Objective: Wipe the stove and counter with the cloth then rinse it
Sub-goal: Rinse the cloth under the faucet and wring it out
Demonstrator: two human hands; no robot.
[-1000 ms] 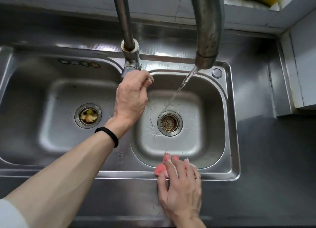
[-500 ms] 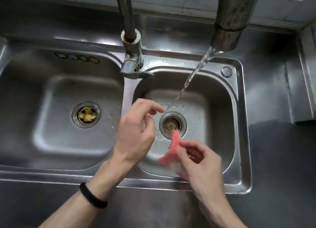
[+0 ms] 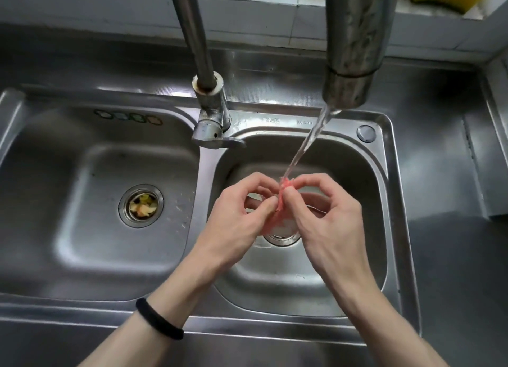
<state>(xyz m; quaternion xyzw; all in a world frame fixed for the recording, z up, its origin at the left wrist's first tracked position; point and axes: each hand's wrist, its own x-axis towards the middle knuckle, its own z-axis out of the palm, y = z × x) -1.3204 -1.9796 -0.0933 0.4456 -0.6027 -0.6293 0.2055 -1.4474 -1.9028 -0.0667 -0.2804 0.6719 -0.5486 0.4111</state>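
Now left hand (image 3: 236, 226) and right hand (image 3: 330, 229) both pinch one cloth (image 3: 286, 184).

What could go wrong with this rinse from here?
The left hand and right hand only pinch the pink cloth; wet, it might slip onto the drain. The water stream strikes just its top edge, so the lower part may stay unrinsed.

Home kitchen. Stainless double-bowl sink (image 3: 395, 229) with running faucet (image 3: 354, 50), food scraps in left drain strainer (image 3: 141, 205). Tiled ledge (image 3: 247, 11) behind.
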